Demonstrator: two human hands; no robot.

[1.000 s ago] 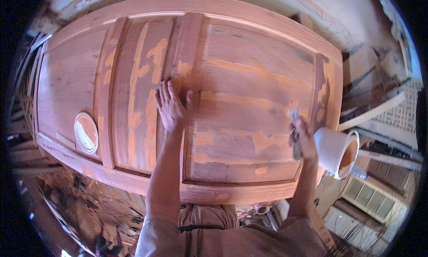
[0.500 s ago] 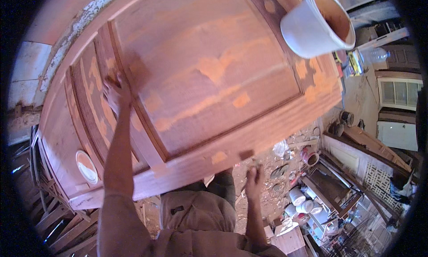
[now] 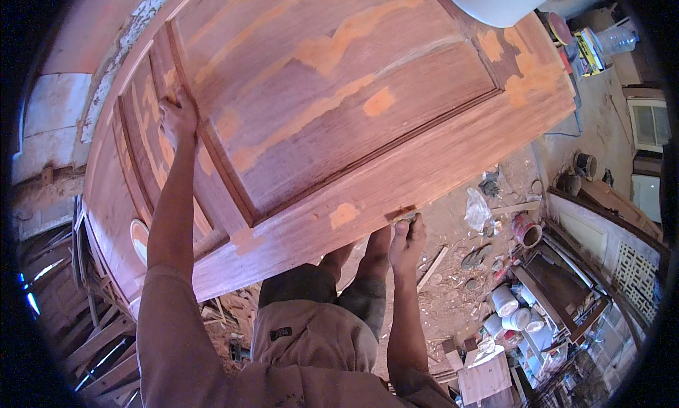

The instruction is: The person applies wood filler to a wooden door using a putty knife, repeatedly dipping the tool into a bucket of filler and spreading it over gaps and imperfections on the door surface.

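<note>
A large reddish-brown panelled wooden door (image 3: pixel 424 160) lies before me, patched with orange filler (image 3: pixel 382 101). My left hand (image 3: pixel 177 118) rests on it beside a raised moulding (image 3: pixel 205 132) at the left, fingers apart and no tool visible in them. At the door's near edge, my right hand (image 3: pixel 407 245) is closed round a small scraper (image 3: pixel 402 214). Its flat brown blade is at the edge; the fingers hide most of the handle. Partly behind my left forearm, a round white lid (image 3: pixel 138 239) lies on the door.
A white bucket (image 3: pixel 495 1) stands on the door's far right part, cut off by the picture's top. Several white tubs (image 3: pixel 504 302), a reddish can (image 3: pixel 526 230) and a clear plastic bag (image 3: pixel 477 208) are on the littered floor at right. Timber pieces (image 3: pixel 92 351) are stacked at lower left.
The view has shifted, so the bucket sits higher in it. My right hand has risen to the door's near edge with the scraper. My left hand stays near the moulding.
</note>
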